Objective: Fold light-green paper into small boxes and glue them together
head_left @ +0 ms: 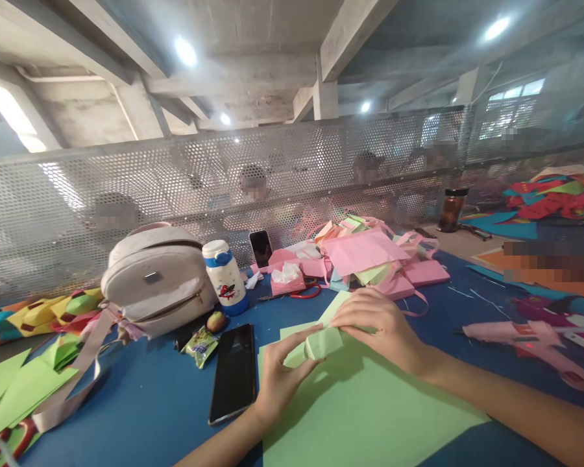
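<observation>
- Pinched between thumb and fingers of the left grip [279,376], at the center of the frame: a folded green paper [324,342].
- Closed narrow on the same paper's upper right edge, fingers bunched: the right grip [377,318].
- Directly beneath, across the lower center: large green sheets [370,408], flat on a blue surface [141,389].
- Just left of the left grip: a dark-screened phone [232,373], with a snack wrapper [200,347] near its upper left side.
- Beyond, left of center: a white-and-blue bottle [226,279] standing upright beside a pale backpack [158,279].
- Above the right grip in the frame: a loose heap of mostly pink paper [365,253].
- At lower right, lying on its side: a pink glue gun [530,337].
- Across the middle background: a perforated metal partition [175,168].
</observation>
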The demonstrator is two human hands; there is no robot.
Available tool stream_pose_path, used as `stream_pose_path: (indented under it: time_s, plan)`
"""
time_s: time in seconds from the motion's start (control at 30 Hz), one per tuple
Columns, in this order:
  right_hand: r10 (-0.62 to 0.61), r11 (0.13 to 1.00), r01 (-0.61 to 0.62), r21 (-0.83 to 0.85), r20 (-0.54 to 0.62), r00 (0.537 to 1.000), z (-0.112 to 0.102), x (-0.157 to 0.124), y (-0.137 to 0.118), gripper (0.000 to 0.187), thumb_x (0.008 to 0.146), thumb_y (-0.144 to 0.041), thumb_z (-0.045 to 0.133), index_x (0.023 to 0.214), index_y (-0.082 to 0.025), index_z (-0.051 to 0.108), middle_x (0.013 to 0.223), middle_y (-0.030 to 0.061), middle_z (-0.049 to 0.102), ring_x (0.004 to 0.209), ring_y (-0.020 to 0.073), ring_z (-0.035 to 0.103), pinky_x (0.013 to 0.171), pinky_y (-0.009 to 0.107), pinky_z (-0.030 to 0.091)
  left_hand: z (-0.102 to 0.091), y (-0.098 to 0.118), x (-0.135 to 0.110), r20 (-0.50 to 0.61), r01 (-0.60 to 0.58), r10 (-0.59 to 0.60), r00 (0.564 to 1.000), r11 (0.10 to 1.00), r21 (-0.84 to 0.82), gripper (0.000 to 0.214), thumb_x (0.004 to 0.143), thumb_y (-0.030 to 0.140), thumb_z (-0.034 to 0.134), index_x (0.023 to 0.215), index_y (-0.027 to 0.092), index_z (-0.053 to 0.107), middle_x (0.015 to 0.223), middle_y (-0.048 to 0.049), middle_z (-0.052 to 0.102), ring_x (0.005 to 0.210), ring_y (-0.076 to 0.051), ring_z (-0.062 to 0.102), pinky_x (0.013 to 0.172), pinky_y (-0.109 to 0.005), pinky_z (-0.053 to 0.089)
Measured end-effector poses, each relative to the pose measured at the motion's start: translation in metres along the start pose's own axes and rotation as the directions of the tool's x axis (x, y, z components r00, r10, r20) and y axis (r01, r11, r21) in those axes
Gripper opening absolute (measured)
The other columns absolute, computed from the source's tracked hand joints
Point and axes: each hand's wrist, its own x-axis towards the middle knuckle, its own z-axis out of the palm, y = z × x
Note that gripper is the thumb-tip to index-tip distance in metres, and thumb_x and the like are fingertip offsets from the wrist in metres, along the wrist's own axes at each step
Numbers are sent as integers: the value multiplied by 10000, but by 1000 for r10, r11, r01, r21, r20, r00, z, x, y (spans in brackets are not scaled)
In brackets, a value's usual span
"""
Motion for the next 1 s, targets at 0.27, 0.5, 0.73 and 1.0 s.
stream_pose_path:
  time_s: [0.27,0.5,0.73,1.0]
  plan:
    - [-49,999,49,-8,17,999,2,2,3,128,931,-198,635,1009,-258,717,922,13,761,894,195,669,852,388,460,-1,-3,-2,-6,34,-34,999,999,-1,301,811,360,754,1070,207,770,1053,-89,782,922,-267,763,852,-339,606]
    - [56,993,-56,108,11,998,6,-4,3,93,935,-259,641,995,-262,712,946,25,742,946,218,629,897,407,444,0,-6,-6,18,38,-37,999,999,-21,301,804,318,765,1092,227,757,1106,-70,768,980,-258,750,888,-325,593]
    - [158,972,-151,180,-23,987,9,-12,0,155,962,-345,602,912,-248,712,888,32,725,896,217,629,838,389,465,1,-3,-7,54,27,-24,998,998,-51,275,815,310,754,1077,223,759,1101,-72,770,985,-255,749,900,-324,594]
    - [126,982,-131,136,47,991,6,-15,-2,294,800,-171,601,1072,-253,678,1061,50,673,1054,254,551,939,442,410,0,-4,-8,4,27,-27,1000,999,-23,289,838,370,726,1085,224,760,1094,-79,770,964,-258,756,852,-297,607]
